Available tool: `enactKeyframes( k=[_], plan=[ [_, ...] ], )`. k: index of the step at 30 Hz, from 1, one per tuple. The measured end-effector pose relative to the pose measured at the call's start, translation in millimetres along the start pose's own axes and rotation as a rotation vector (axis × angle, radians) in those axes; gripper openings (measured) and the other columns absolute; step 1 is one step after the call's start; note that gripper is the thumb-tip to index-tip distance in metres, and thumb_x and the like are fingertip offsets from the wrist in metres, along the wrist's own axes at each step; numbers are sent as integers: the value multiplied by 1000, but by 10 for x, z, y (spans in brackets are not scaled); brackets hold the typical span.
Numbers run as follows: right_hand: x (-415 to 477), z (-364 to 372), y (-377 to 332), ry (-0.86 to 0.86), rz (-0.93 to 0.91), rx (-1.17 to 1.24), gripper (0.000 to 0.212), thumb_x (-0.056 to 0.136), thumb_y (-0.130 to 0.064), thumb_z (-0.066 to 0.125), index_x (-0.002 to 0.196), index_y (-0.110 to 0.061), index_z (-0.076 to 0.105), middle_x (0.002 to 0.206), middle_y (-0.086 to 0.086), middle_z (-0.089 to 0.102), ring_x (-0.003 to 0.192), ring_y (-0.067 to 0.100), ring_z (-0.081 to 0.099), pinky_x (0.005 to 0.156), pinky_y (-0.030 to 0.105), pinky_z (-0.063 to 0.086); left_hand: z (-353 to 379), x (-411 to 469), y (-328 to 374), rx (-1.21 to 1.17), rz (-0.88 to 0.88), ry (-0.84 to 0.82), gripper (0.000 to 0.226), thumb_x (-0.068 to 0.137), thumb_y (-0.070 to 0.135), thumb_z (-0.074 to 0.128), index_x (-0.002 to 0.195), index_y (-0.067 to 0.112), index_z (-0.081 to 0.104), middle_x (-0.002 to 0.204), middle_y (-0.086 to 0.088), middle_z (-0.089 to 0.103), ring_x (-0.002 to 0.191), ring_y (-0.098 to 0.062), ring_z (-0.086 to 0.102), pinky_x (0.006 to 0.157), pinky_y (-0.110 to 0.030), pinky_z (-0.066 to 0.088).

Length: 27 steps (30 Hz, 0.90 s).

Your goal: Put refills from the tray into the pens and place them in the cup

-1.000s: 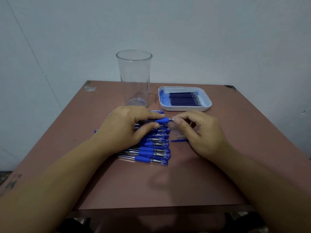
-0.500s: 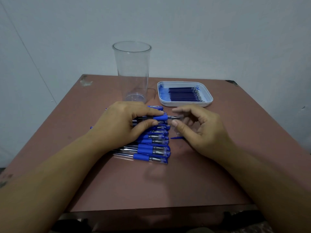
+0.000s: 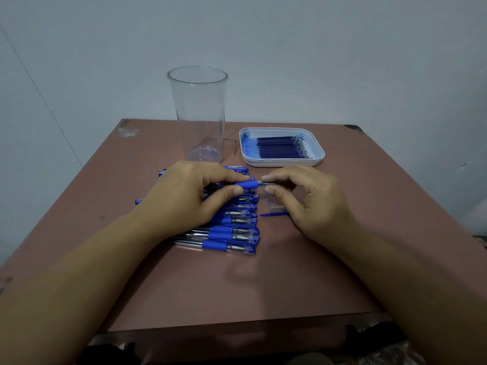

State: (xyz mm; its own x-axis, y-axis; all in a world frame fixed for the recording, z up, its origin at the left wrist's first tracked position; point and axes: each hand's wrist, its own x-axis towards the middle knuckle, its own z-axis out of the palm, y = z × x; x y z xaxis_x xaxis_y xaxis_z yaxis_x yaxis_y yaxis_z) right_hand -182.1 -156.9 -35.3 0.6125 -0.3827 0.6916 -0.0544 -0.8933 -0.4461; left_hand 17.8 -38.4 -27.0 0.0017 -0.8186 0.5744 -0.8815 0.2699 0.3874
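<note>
My left hand (image 3: 189,196) grips a pen (image 3: 247,184) by its blue sleeve, level above a row of several capped blue pens (image 3: 232,233) on the brown table (image 3: 263,285). My right hand (image 3: 311,204) has its index finger and thumb curled round the pen's bare metal tip. Whether they press on it is unclear. A clear cap with a blue clip (image 3: 274,212) lies on the table under the right hand. The tall clear cup (image 3: 197,114) stands behind the pens with nothing in it. To its right, the white tray (image 3: 320,154) holds several dark blue refills (image 3: 282,148).
A grey wall rises behind the table. The table's front edge runs close to my body, with dark clutter below it. Bare tabletop lies to the right of the tray and in front of the pen row.
My right hand's finger and thumb, pulled back from the pen's tip half a second ago, have come back around it. My left hand holds the pen as before.
</note>
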Motion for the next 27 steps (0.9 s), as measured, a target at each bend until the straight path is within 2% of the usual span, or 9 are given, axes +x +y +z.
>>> enactKeyframes(
  k=[5, 11, 13, 15, 18, 20, 22, 25, 27],
  plan=[
    [12, -35, -12, 29, -28, 42, 16, 84, -4, 72, 99, -9, 73, 90, -7, 67, 84, 1, 61, 77, 14, 47, -19, -6, -20, -23, -26, 13, 27, 90, 43, 60, 113, 35, 72, 80, 33, 60, 77, 9, 60, 68, -8, 41],
    [20, -71, 27, 42, 119, 24, 15, 90, -6, 64, 102, -14, 70, 92, -4, 66, 85, 5, 59, 77, 10, 43, -47, -4, -100, 4, -46, 25, 31, 88, 47, 58, 114, 36, 71, 88, 16, 70, 79, -4, 65, 69, -34, 54],
    [20, -118, 93, -60, 183, -43, 15, 91, -6, 63, 101, -14, 71, 94, -4, 67, 87, 4, 59, 78, 6, 41, -61, -4, -133, 14, -50, 27, 31, 88, 47, 58, 114, 35, 71, 89, 15, 71, 80, -5, 65, 69, -36, 54],
    [36, -156, 145, -232, 175, -158, 16, 91, -7, 61, 100, -14, 72, 95, -3, 66, 86, 5, 57, 78, 4, 37, -74, -9, -156, 20, -52, 29, 31, 88, 46, 58, 113, 34, 72, 89, 15, 70, 80, -5, 65, 69, -37, 54],
    [110, -169, 153, -502, 104, -286, 18, 92, -5, 59, 103, -12, 71, 97, 0, 61, 89, 8, 47, 79, 10, 31, -69, -12, -162, 33, -53, 18, 32, 87, 47, 58, 113, 35, 71, 88, 16, 70, 79, -5, 65, 69, -37, 54],
    [164, -154, 102, -607, 124, -308, 23, 95, -6, 55, 110, -15, 69, 102, -2, 58, 93, 7, 45, 83, 14, 33, -63, -9, -156, 21, -53, 10, 33, 87, 48, 57, 114, 35, 71, 87, 15, 70, 78, -6, 65, 68, -37, 54],
    [202, -146, 58, -630, 158, -282, 26, 96, -8, 54, 114, -19, 68, 106, -4, 60, 96, 7, 49, 85, 16, 38, -63, -8, -152, 9, -56, 9, 34, 87, 50, 56, 114, 36, 71, 87, 16, 70, 78, -6, 65, 68, -37, 55],
    [220, -193, 36, -604, 234, -207, 28, 96, -9, 54, 116, -24, 66, 106, -14, 62, 94, -3, 54, 81, 2, 36, -55, -15, -156, 14, -52, 12, 33, 87, 51, 56, 114, 38, 70, 87, 16, 70, 78, -5, 65, 68, -36, 54],
    [216, -248, 53, -561, 260, -174, 27, 95, -11, 56, 116, -26, 67, 103, -20, 61, 90, -10, 55, 79, -1, 35, -52, -13, -157, 15, -42, 17, 32, 87, 50, 57, 114, 38, 70, 86, 15, 70, 78, -5, 65, 67, -36, 54]
  ],
)
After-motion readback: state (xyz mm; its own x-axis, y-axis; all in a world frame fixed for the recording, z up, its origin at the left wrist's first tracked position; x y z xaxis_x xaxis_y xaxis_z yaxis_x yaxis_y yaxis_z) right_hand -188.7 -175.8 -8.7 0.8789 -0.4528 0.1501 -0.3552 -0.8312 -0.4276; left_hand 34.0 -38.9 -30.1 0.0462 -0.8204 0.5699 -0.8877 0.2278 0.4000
